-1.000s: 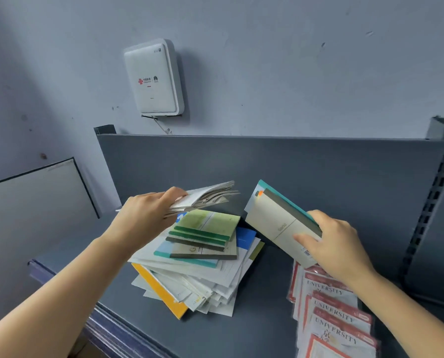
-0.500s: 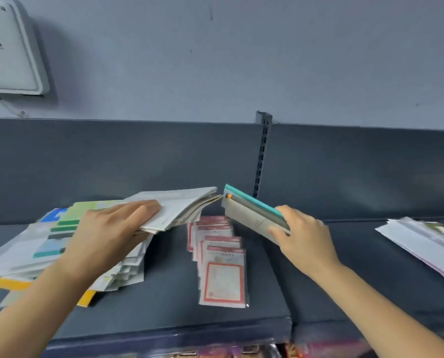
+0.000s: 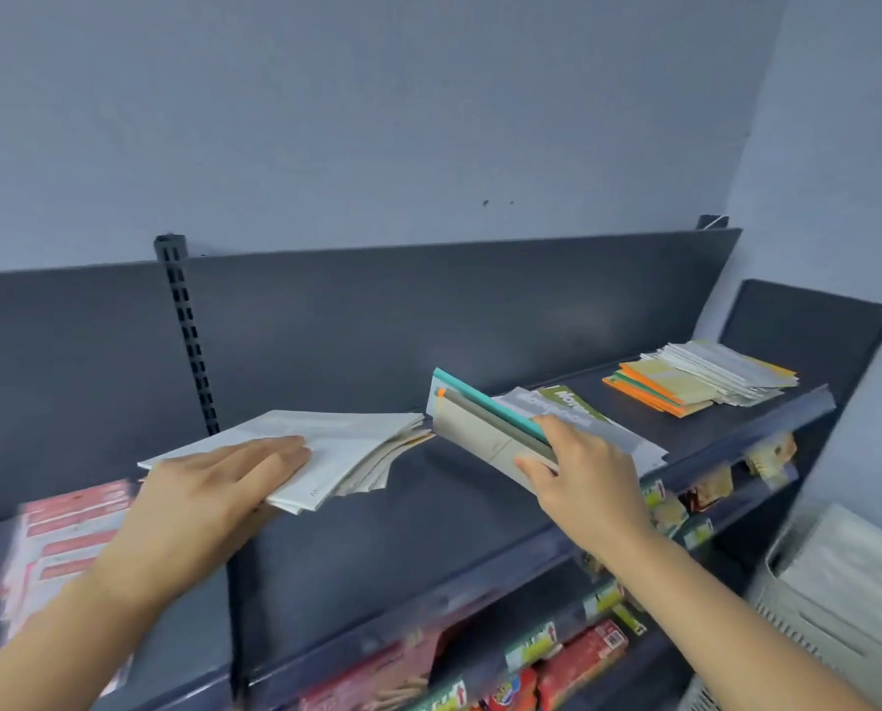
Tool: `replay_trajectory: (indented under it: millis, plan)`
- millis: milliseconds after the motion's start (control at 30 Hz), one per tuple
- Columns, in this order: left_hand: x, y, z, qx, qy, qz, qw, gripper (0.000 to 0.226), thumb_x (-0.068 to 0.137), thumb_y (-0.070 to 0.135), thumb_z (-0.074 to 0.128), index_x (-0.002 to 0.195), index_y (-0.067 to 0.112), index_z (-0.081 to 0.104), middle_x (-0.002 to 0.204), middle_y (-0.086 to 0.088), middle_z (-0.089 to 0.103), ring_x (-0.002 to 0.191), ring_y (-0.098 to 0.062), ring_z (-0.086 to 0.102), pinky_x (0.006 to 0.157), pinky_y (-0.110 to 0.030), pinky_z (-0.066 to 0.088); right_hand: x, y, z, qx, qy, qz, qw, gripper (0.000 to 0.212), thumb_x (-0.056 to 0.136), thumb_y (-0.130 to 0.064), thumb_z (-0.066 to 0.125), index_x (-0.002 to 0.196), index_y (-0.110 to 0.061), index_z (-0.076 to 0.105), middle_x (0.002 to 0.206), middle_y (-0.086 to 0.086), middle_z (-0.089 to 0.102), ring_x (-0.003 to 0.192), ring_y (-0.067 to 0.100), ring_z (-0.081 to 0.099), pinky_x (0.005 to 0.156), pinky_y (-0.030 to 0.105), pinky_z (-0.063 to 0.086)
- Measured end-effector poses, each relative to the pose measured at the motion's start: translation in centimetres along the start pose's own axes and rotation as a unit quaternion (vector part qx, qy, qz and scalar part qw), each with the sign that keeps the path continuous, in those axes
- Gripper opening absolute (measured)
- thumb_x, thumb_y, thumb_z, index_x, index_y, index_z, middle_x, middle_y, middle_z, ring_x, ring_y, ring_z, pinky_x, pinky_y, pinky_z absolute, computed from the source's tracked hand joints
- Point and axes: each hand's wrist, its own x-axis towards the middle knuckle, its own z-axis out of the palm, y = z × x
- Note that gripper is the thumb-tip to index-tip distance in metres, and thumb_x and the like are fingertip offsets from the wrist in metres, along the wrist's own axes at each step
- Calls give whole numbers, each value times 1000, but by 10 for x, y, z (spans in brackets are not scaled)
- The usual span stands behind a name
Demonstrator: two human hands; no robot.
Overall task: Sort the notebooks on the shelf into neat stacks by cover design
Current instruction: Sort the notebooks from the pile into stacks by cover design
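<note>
Notebooks are being carried in both hands at this moment, so the sorting is looking part-way through, not near its end. The left hand [image 3: 208,500] is holding a white-covered bundle [image 3: 336,443] clear of the shelf [image 3: 428,510], with its fingers lying flat across the top cover. Its thumb is hidden underneath, though I am judging it to be pinching from below. The right hand [image 3: 590,479] is gripping a small tilted set of grey and teal notebooks [image 3: 479,428], thumb on the near cover and fingers wrapping the far edge.

Just beyond the right hand a green-and-grey stack [image 3: 577,405] is lying on the shelf. Further out past it an orange-and-yellow stack [image 3: 656,390] is sitting just beside a white stack [image 3: 731,369]. These are looking like piles already begun, though they are fanning out and not yet squared. To the outside of the left hand, red-printed packets [image 3: 69,520] are lying blurred, and I cannot tell whether they are part of the sort.

As I am reading it, this much is remaining: both held bundles are waiting to go down on matching piles, and the pile edges are needing tidying. No unsorted heap is showing in this view.
</note>
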Motion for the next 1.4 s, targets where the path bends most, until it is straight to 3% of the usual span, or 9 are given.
replay_trajectory:
  millis: [67, 367, 733, 933, 1000, 1067, 1167, 1300, 1400]
  plan:
    - [31, 31, 29, -15, -3, 4, 1000, 26, 99, 31, 32, 106, 20, 55, 99, 3, 75, 83, -14, 68, 50, -22, 48, 5, 47, -10, -5, 10, 0, 1000, 28, 94, -38, 50, 114, -19, 50, 105, -1, 65, 96, 29, 60, 67, 34, 37]
    - [137, 130, 151, -59, -24, 11, 998, 51, 67, 0, 73, 108, 21, 53, 100, 4, 74, 76, -19, 73, 48, -24, 48, 25, 224, -42, -34, 29, 37, 998, 32, 93, -36, 53, 119, -18, 51, 107, 1, 65, 97, 33, 63, 68, 37, 45]
    - [221, 147, 286, -117, -44, 116, 985, 38, 103, 16, 16, 113, 19, 52, 107, -4, 73, 89, -23, 73, 64, -26, 57, 129, 338, -29, -236, 0, 93, 967, 34, 98, -35, 41, 129, -20, 42, 119, -1, 58, 99, 29, 62, 68, 33, 44]
    - [239, 125, 362, -148, -69, 142, 976, 28, 103, 17, 27, 113, 20, 53, 111, -2, 72, 96, -23, 70, 72, -27, 57, 220, 382, 26, -317, 34, 66, 945, 32, 66, 2, 72, 96, -6, 64, 74, 9, 64, 62, 30, 62, 42, 21, 19]
    - [234, 115, 383, -163, -96, 152, 970, 25, 102, 18, 31, 114, 19, 53, 115, -2, 70, 99, -23, 69, 78, -29, 57, 241, 385, 52, -321, 10, 64, 945, 44, 52, 8, 78, 93, 0, 63, 69, 14, 60, 59, 32, 58, 37, 23, 28]
    - [225, 105, 402, -177, -120, 154, 965, 23, 103, 19, 33, 113, 18, 54, 118, -2, 69, 100, -23, 68, 87, -30, 53, 247, 383, 84, -324, -89, 68, 940, 48, 68, -7, 75, 113, 0, 58, 91, 15, 63, 81, 32, 61, 46, 31, 43]
    - [216, 96, 416, -188, -139, 125, 964, 28, 105, 21, 28, 110, 17, 55, 119, 1, 69, 104, -20, 67, 97, -28, 42, 242, 385, 125, -313, -207, 105, 921, 55, 99, -42, 32, 143, -11, 26, 135, 7, 42, 125, 25, 37, 80, 35, 46]
    - [219, 96, 416, -195, -153, 99, 964, 46, 104, 15, 18, 102, 17, 64, 117, 5, 69, 105, -18, 66, 98, -28, 42, 250, 378, 115, -302, -223, 130, 917, 58, 97, -53, 26, 138, -15, 38, 133, 5, 43, 125, 25, 35, 85, 37, 45]
    - [221, 96, 412, -183, -197, 91, 959, 51, 76, -3, 28, 109, 24, 57, 121, 10, 66, 117, -18, 57, 103, -30, 34, 256, 354, 114, -206, -185, 85, 957, 51, 96, -51, 34, 131, -17, 50, 133, 4, 46, 126, 24, 35, 89, 38, 46]
